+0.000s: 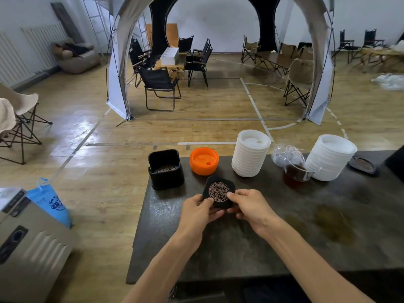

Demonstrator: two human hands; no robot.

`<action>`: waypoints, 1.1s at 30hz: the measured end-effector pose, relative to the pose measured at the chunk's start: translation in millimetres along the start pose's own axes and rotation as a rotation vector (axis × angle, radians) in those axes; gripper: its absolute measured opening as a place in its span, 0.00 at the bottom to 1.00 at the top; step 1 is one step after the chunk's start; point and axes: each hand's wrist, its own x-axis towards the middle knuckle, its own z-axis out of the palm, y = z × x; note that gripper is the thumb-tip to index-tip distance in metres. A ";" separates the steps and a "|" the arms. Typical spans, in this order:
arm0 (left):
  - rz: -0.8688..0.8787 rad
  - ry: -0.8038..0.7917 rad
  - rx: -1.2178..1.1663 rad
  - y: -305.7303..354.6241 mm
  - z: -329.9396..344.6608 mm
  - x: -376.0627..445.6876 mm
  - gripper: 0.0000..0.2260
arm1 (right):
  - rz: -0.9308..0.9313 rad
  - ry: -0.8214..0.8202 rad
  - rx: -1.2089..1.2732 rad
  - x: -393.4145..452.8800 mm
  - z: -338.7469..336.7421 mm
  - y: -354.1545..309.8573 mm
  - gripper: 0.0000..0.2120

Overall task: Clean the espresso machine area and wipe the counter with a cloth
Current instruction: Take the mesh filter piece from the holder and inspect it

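Fingers (pixel 210 200) of both hands on black coaster (pixel 219 192), copper lattice emblem, no legible writing.

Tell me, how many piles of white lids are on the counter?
2. One white stack stands right of the orange lids. The other white stack stands further right, behind the glass pitcher. None seem hidden.

The counter (pixel 262 237), lower centre, looks like dark mottled stone with a dull sheen. The coaster (pixel 218 191) is matt black with a coppery metallic fretwork disc. The orange lids (pixel 204 161) and white lids (pixel 250 153) look like smooth plastic. The pitcher (pixel 295 169) at right is clear glossy glass. The floor (pixel 87 132) is glossy wood.
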 end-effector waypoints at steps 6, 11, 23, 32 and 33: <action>0.034 0.002 0.126 1.7 -0.4 4.2 0.07 | -0.019 0.029 -0.011 -2.6 -2.6 -1.9 0.10; 0.089 0.035 0.196 7.8 -4.2 8.1 0.08 | -0.031 0.011 -0.019 -4.6 -4.6 -0.7 0.08; 0.157 0.031 0.359 21.5 -13.4 9.6 0.06 | -0.134 -0.014 0.078 -2.8 -4.0 -11.7 0.14; 0.044 0.023 -0.151 16.8 4.2 -5.9 0.13 | -0.027 -0.200 0.408 -10.1 5.7 10.3 0.16; 0.055 0.030 -0.154 15.7 5.1 -6.1 0.14 | -0.041 -0.201 0.411 -11.0 7.2 10.9 0.12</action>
